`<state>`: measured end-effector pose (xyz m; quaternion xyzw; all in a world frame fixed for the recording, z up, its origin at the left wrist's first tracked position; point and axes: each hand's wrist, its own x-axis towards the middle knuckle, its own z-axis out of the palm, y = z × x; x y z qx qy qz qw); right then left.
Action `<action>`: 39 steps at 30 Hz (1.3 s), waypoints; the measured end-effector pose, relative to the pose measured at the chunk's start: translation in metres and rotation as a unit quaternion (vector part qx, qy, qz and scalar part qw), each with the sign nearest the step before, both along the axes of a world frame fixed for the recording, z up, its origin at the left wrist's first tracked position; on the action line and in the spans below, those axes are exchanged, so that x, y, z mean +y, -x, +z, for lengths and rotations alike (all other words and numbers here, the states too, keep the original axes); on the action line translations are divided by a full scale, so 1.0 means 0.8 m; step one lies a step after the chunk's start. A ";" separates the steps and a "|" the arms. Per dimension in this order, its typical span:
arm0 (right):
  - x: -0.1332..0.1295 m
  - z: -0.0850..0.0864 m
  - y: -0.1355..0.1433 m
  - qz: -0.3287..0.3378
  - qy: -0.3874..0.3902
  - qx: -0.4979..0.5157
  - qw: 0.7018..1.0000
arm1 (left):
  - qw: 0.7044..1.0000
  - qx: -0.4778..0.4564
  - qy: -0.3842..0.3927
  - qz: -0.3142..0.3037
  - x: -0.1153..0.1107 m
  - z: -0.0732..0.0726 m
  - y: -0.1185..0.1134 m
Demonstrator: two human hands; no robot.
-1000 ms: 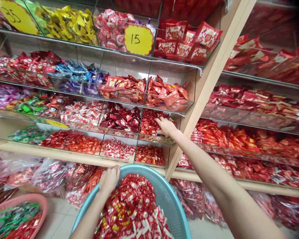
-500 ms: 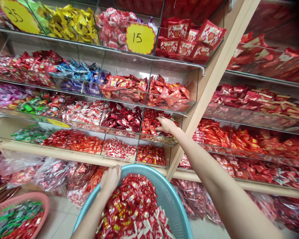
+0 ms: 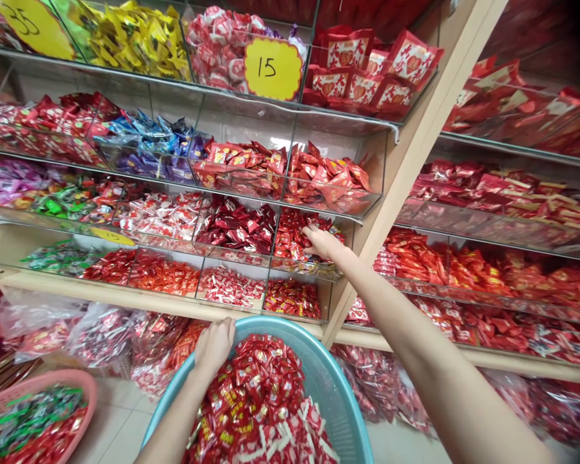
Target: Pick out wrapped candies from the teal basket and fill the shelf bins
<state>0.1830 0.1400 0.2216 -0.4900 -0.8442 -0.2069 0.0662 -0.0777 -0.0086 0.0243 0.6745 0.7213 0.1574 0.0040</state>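
A blue plastic basket (image 3: 336, 386) at the bottom centre holds a heap of red wrapped candies (image 3: 265, 374), with red-and-white ones nearer me. My left hand (image 3: 215, 345) is closed round the basket's back left rim. Out in front, my right hand (image 3: 321, 243) reaches into a clear shelf bin and rests on small red candies (image 3: 287, 235); its fingers are apart, and the fingertips touch the candies. Dark red candies (image 3: 238, 225) fill the bin to its left. Below it lies a bin of red and yellow packets (image 3: 292, 298).
Tilted clear bins of candy fill the wooden shelves (image 3: 386, 187). A yellow tag (image 3: 273, 69) reads 15. On the floor at the lower left stands a pink basket (image 3: 89, 403) with green and red candies. Bagged candies (image 3: 101, 338) lie under the bottom shelf.
The view has shifted very slightly. Both hands stay in nearly the same places, the left on the rim and the right in the bin.
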 end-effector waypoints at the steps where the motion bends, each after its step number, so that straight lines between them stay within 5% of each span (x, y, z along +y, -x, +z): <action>1: 0.004 0.000 -0.002 0.008 0.003 0.007 1.000 | 1.000 0.002 0.000 0.000 0.000 0.000 0.000; 9: 0.023 0.000 -0.018 0.088 -0.012 0.203 0.975 | 1.000 0.003 -0.001 0.000 0.002 -0.002 0.000; 17: 0.019 0.000 -0.018 0.077 -0.037 0.337 0.938 | 1.000 0.010 0.009 0.004 0.003 0.000 -0.001; 24: 0.010 0.001 -0.010 0.142 -0.036 0.488 0.861 | 1.000 0.012 0.010 0.002 0.003 -0.001 0.000; 29: -0.034 -0.001 0.008 0.182 0.014 0.562 0.807 | 1.000 0.017 0.001 -0.001 0.003 -0.002 0.000; 33: -0.100 -0.036 0.032 0.188 0.117 0.614 0.758 | 1.000 0.011 0.003 0.000 0.002 -0.002 -0.001; 39: -0.177 -0.159 0.074 0.101 0.314 0.672 0.663 | 1.000 0.020 -0.002 0.001 0.004 -0.005 -0.002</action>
